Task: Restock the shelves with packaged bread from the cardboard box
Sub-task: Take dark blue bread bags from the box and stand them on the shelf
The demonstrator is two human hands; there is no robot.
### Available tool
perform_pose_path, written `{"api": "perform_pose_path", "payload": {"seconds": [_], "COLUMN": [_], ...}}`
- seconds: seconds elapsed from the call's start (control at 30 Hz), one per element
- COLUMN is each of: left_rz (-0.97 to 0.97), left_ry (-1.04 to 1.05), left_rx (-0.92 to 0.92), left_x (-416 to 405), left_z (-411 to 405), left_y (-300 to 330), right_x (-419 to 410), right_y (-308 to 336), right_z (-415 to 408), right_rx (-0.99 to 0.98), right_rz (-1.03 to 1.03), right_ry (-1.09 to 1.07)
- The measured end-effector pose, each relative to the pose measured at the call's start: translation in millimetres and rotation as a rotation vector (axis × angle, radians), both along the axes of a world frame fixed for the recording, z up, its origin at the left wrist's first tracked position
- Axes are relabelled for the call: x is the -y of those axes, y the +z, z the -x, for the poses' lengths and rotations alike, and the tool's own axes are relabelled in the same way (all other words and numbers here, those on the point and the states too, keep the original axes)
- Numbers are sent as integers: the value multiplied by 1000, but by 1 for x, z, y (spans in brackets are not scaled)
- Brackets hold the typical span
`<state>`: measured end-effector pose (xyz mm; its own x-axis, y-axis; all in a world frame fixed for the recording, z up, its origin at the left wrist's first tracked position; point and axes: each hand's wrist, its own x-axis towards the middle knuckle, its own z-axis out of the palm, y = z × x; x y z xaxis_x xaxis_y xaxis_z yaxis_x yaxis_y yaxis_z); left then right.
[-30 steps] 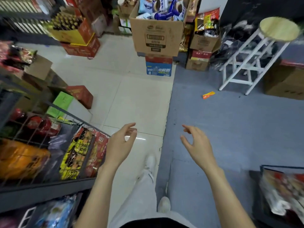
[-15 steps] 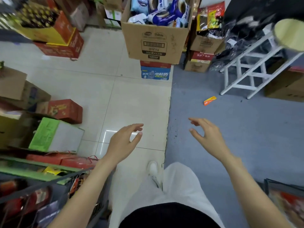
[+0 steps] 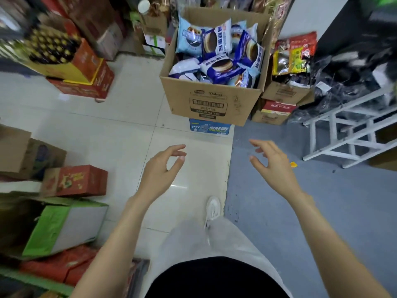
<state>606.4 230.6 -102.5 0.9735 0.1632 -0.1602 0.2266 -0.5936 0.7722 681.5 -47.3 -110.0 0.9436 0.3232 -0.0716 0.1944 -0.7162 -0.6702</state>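
Both hands — left hand (image 3: 160, 168) and right hand (image 3: 271, 163) — hang loosely curled, holding nothing; the cardboard box (image 3: 211, 102) of bread packets (image 3: 217, 50) sits straight ahead, roughly equidistant.

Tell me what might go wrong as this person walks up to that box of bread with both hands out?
1. The box sits on a smaller blue carton and overhangs it, so a hard pull on one side could tip it.
2. The bread packs are heaped loosely above the rim; grabbing one may spill others.
3. Cartons crowd the floor, like the red one at left, so a foot could catch. Both the left hand and right hand are empty.
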Motion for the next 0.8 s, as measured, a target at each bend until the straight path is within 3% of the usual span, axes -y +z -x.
{"api": "perform_pose_path", "payload": {"seconds": [0.23, 0.6, 0.8], "left_rz": [-89, -498, -580], "left_ry": [28, -267, -391], "left_rx": [50, -27, -9], "left_x": [-27, -100, -116], "left_z": [-148, -376, -474], "left_y": [-1, -46, -65], "right_x": [-45, -102, -123], "right_y": [5, -21, -34], "right_z": [-147, -336, -417], "right_rx": [8, -52, -68], "right_rz": [37, 236, 230], "right_ry": [-22, -78, -52]}}
